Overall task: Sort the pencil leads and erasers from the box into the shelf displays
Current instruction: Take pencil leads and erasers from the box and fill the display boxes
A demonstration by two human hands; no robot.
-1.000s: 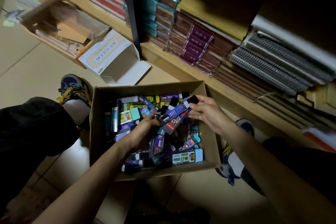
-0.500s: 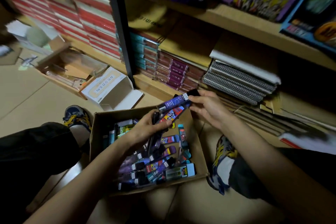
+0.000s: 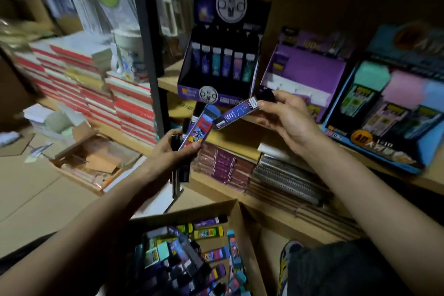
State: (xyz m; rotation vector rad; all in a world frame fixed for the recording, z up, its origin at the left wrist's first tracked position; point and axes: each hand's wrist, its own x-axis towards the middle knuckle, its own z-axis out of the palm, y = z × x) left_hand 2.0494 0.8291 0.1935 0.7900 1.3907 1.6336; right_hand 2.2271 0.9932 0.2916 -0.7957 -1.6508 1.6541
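My left hand [image 3: 171,149] grips a bundle of several lead cases [image 3: 199,128], the front one red and blue. My right hand [image 3: 286,116] pinches one purple lead case [image 3: 236,114] by its black cap, held slanted just below the dark display box [image 3: 217,74] with a row of lead cases standing in it. A purple display [image 3: 310,72] and a blue eraser display [image 3: 389,103] stand further right on the same shelf. The cardboard box [image 3: 236,211] on the floor below holds many mixed lead cases and erasers [image 3: 192,259].
Red-and-white book stacks [image 3: 96,94] fill the left shelf bay, behind a black upright post [image 3: 150,55]. Spiral notebooks [image 3: 283,175] and maroon packs lie on the lower shelf. An open tray of card scraps [image 3: 93,166] sits on the floor at left. My shoe [image 3: 287,262] is beside the box.
Both hands have risen out of the box to shelf height with the lead cases. The view has tilted up, bringing the display boxes into sight.
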